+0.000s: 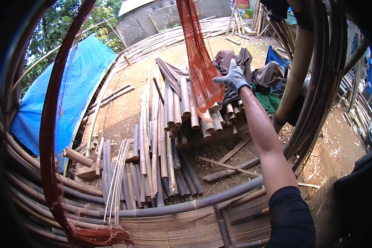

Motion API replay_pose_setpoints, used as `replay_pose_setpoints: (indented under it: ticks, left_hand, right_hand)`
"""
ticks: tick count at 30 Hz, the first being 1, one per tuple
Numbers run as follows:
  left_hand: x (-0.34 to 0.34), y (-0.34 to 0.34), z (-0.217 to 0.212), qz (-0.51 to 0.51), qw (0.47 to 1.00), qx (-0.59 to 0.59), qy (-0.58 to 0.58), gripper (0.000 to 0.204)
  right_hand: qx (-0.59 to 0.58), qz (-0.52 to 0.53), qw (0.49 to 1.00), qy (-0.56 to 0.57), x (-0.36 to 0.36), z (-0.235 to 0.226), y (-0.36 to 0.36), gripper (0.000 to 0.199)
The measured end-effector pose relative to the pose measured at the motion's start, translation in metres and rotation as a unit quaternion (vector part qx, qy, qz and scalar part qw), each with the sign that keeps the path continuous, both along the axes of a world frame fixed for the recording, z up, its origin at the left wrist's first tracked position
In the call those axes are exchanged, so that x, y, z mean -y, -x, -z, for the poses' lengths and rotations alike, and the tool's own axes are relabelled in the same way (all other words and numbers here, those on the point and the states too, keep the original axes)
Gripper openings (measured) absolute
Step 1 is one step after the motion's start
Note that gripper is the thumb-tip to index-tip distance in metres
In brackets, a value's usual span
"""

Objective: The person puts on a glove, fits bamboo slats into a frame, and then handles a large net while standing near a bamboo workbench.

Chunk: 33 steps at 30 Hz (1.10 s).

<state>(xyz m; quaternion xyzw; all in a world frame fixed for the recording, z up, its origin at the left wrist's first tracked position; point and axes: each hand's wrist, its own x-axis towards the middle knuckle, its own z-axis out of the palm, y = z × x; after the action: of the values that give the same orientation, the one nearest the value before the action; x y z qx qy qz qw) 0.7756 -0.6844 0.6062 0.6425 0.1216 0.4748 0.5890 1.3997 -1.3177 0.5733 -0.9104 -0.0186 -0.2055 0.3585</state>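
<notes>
My right hand (234,77), in a grey knitted glove, is stretched forward with its fingers extended and its thumb out to the left. The thumb lies at the edge of an orange-red mesh netting (198,58) that hangs from above; I cannot tell whether they touch. Another dark red length of netting (49,124) hangs on the left, its frayed lower end bunched over the bamboo at the bottom. My left hand is out of view.
A bamboo rail (161,211) and a slatted bamboo surface (173,229) lie close below. Beyond are stacked bamboo poles (169,157), draped brown cloths (171,74) and a blue tarp (72,91). Thick bent bamboo (316,82) rises at right. A knife-like tool (248,217) lies at the lower right.
</notes>
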Motion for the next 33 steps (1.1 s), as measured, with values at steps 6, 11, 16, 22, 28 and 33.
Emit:
replay_pose_setpoints:
  ticks: [6,11,16,22,28,33]
  left_hand:
    - [0.031,-0.014,-0.026,0.125,0.983,-0.084,-0.105,0.047]
    - [0.167,-0.094,-0.007,0.139,0.979,-0.142,0.053,0.009]
    - [0.284,-0.208,0.030,0.270,0.943,-0.195,0.015,0.015]
    - [0.371,-0.263,0.014,0.381,0.911,-0.156,0.029,0.027]
    - [0.309,-0.165,0.018,0.300,0.932,-0.187,-0.081,0.047]
    - [0.305,-0.074,0.011,0.373,0.878,-0.213,-0.212,0.028]
  right_hand:
    - [0.014,-0.025,0.994,-0.103,-0.022,-0.011,-0.043,0.129]
    - [0.139,-0.176,0.943,-0.246,-0.099,0.050,0.022,0.025]
    - [-0.077,-0.252,0.833,-0.487,-0.124,0.072,0.197,0.026]
    - [-0.168,-0.350,0.808,-0.444,-0.104,0.058,0.326,0.040]
    - [-0.227,-0.252,0.545,-0.767,-0.080,-0.005,0.429,0.042]
    - [-0.068,-0.109,0.932,-0.339,-0.086,-0.052,0.492,0.032]
